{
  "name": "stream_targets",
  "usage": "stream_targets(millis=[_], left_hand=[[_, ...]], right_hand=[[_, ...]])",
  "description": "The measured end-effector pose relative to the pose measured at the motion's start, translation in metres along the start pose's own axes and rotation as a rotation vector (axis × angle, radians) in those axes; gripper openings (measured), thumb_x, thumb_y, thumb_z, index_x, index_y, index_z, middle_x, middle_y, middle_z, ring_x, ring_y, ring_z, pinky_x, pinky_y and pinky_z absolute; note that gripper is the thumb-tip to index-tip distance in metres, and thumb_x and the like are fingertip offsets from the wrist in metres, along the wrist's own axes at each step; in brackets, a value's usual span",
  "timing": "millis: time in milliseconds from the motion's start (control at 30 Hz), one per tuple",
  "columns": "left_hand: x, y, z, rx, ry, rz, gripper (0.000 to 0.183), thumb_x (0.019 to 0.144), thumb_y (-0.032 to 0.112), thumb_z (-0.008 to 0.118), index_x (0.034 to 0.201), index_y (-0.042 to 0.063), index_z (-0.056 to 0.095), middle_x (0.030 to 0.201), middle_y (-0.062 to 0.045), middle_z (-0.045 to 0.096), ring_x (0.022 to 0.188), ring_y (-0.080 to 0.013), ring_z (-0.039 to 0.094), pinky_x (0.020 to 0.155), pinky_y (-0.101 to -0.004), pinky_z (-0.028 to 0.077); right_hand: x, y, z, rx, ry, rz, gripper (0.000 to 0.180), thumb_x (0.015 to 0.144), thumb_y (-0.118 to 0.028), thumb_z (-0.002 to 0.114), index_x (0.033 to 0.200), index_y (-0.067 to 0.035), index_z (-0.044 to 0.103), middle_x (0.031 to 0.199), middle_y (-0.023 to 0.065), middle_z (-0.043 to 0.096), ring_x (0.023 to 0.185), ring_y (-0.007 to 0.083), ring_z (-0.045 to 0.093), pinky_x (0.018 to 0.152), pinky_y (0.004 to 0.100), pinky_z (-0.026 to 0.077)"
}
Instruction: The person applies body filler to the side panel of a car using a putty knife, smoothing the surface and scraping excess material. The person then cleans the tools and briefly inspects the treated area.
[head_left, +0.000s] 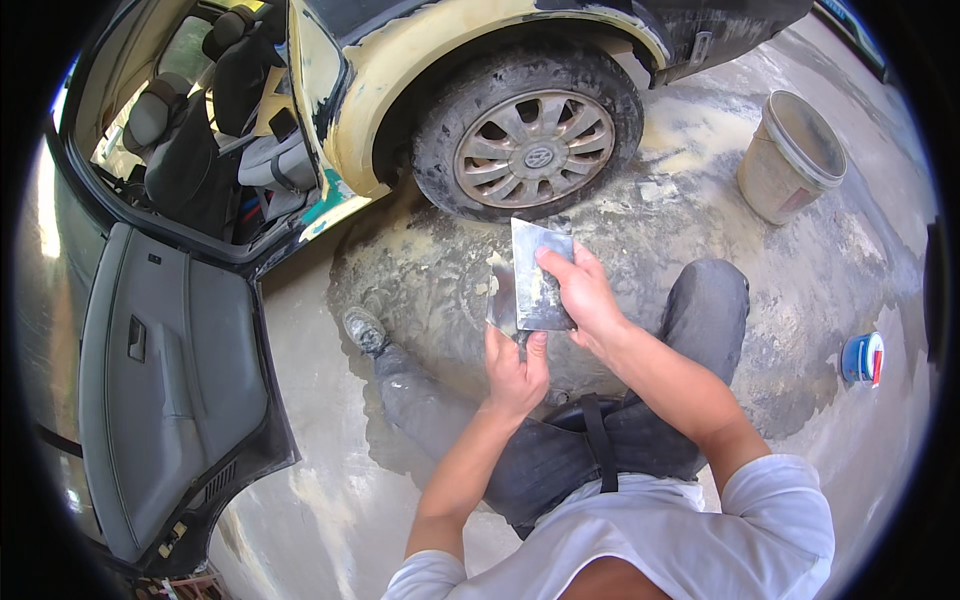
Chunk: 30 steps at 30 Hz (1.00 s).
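My left hand (516, 377) grips a putty spreader (502, 291) by its lower end, thumb and fingers on either side. The spreader's dark, shiny blade points up and carries pale smears. A wider flat metal spreader blade (534, 289) is pinched in my right hand (589, 292), thumb lying on its face. Its left edge overlaps the other blade in view; whether they touch I cannot tell. Pale filler streaks its lower half. Beyond both hands stands a car wheel (538, 156) with a Volkswagen badge, under a wheel arch (397, 71) coated in cream-coloured body filler.
To my left a grey-trimmed car door (180, 375) hangs open beside the seats (180, 150). A dusty plastic bucket (780, 161) stands at the right of the wheel. Further right is a small blue can (861, 358) with a red item on it. My knees flank the stained floor (442, 300).
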<state>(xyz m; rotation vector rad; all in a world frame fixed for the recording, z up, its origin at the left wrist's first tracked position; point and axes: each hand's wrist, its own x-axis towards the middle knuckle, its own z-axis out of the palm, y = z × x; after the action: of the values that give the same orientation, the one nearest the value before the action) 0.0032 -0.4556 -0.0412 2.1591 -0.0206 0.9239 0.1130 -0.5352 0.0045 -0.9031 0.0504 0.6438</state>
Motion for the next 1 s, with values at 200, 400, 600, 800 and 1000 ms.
stream_targets(millis=[200, 400, 600, 800, 1000], left_hand=[[-0.012, 0.067, 0.023, 0.123, -0.022, 0.04, 0.03, 0.083, -0.007, 0.055, 0.114, -0.006, 0.055, 0.107, -0.021, 0.058, 0.096, -0.0362, 0.058, 0.085, -0.039, 0.046], [0.004, 0.107, 0.04, 0.052, -0.136, 0.08, 0.035, 0.078, -0.01, 0.054, 0.113, -0.006, 0.056, 0.107, -0.021, 0.058, 0.095, -0.0359, 0.059, 0.084, -0.0384, 0.046], [0.028, 0.123, 0.051, -0.647, -0.009, -0.315, 0.036, 0.102, 0.015, 0.036, 0.132, -0.003, 0.04, 0.118, -0.007, 0.054, 0.107, -0.0136, 0.05, 0.095, -0.0295, 0.038], [0.047, 0.135, 0.089, -0.125, -0.161, -0.098, 0.057, 0.101, 0.038, 0.035, 0.132, -0.009, 0.038, 0.12, -0.023, 0.046, 0.108, -0.0349, 0.047, 0.097, -0.0391, 0.035], [0.054, 0.123, 0.123, -0.027, -0.313, 0.002, 0.066, 0.099, 0.041, 0.038, 0.138, -0.01, 0.027, 0.123, -0.027, 0.041, 0.111, -0.0365, 0.044, 0.097, -0.0415, 0.035]], right_hand=[[-0.041, -0.052, -0.037, -0.032, -0.28, -0.027, 0.021, 0.092, -0.011, 0.054, 0.111, -0.003, 0.052, 0.093, 0.0083, 0.065, 0.075, 0.0143, 0.065, 0.067, 0.0302, 0.055], [-0.073, -0.083, -0.062, -0.129, -0.422, -0.167, 0.026, 0.09, -0.011, 0.059, 0.113, 0.0, 0.054, 0.098, 0.0069, 0.064, 0.084, 0.0114, 0.063, 0.073, 0.0279, 0.052], [-0.078, -0.098, -0.09, 0.101, -0.163, -0.168, 0.023, 0.091, -0.011, 0.058, 0.111, -0.001, 0.055, 0.095, 0.0053, 0.064, 0.083, 0.0095, 0.061, 0.073, 0.0262, 0.051], [-0.072, -0.094, -0.11, 0.168, 0.153, -0.198, 0.018, 0.092, -0.009, 0.055, 0.108, -0.002, 0.054, 0.095, 0.0048, 0.063, 0.084, 0.0112, 0.061, 0.073, 0.0296, 0.051], [-0.06, -0.116, -0.128, 0.244, 0.192, -0.158, 0.019, 0.092, -0.01, 0.054, 0.109, -0.002, 0.053, 0.098, 0.0064, 0.063, 0.085, 0.0122, 0.062, 0.072, 0.03, 0.052]])
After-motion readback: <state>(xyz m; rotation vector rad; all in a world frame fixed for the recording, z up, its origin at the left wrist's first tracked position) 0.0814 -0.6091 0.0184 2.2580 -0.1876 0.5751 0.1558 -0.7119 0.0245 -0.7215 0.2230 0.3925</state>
